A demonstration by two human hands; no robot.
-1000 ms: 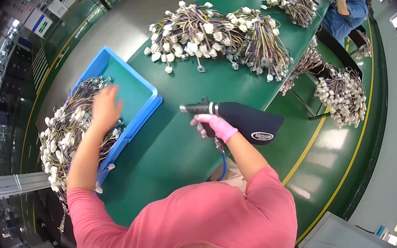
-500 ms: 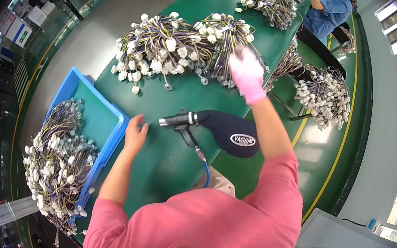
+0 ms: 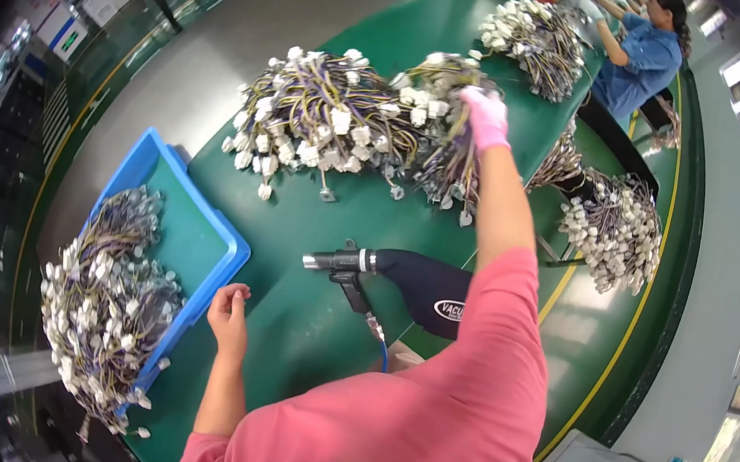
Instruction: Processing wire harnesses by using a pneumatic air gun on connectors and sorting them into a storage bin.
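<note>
My right hand [image 3: 484, 118], in a pink and white glove, is closed on the near-right bundle of wire harnesses [image 3: 446, 102]; its fingertips are partly hidden among the wires. Directly left of that bundle lies a larger heap of wire harnesses [image 3: 310, 117] with white connectors and purple, yellow and dark wires. Bare and loosely curled, my left hand [image 3: 228, 317] holds nothing, with thumb and fingers apart. It hovers by the right side of a blue tray [image 3: 226, 236], over the green tabletop [image 3: 281, 349].
More wire harnesses [image 3: 106, 309] fill the tray's left part and spill over its edge. A pistol-shaped air gun [image 3: 343, 263] with a dark bag [image 3: 419, 283] and blue hose lies before me. Another bundle [image 3: 541, 44] sits farther back, near a co-worker [image 3: 636, 60]. Harnesses [image 3: 615, 229] hang at right.
The view has shifted, showing more of the co-worker. My right hand has settled into the bundle, whose top connectors have shifted. My left hand has drawn back toward me along the tray.
</note>
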